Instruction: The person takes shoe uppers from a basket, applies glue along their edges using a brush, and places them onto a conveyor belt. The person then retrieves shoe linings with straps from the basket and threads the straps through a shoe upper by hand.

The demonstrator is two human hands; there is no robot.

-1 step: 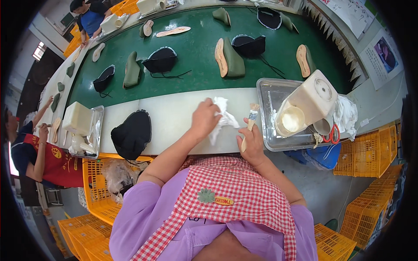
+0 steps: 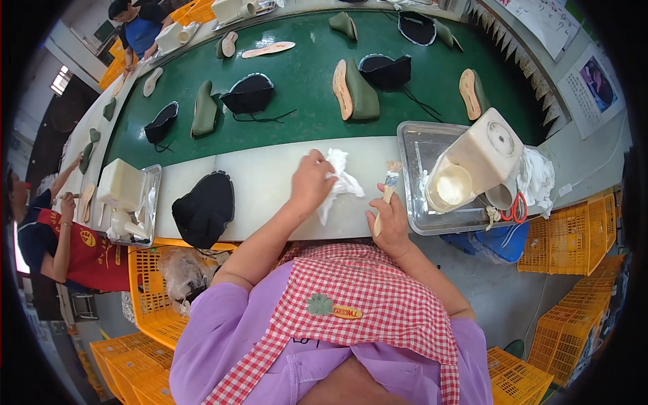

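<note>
Right hand: nearest on this side, the right hand [image 2: 391, 219] has its fingers clamped round the handle of a flat, pale wooden brush [image 2: 391, 181], bristles up and away from the body.
Left hand: across from it, the left hand [image 2: 312, 181] shows its back, fingers bent at the cloth's left edge; pinched on it or merely resting, I can't tell.
White cloth: here's the crumpled, soft white cloth [image 2: 344, 185], on the smooth white bench [image 2: 263, 165] between the hands, touching the left, just apart from the right.
Good handling: I'd say gather the loose corners under the left fingers, press flat and even, and hold those bristles clear of cloth and bench.
Black upper: off to the left, a curved black fabric shoe upper [image 2: 204, 209] lies at the front rim, well placed to stay dry.
Tray: on the right, a shallow, shiny grey tray [image 2: 417, 156] carries a tilted off-white plastic container [image 2: 487, 150], its round mouth showing cream-coloured contents; a sleeve could catch it.
Green surface: and beyond, a broad dark-green surface [image 2: 304, 74] bears olive-green, wedge-shaped shoe forms [image 2: 365, 98] and more black uppers.
</note>
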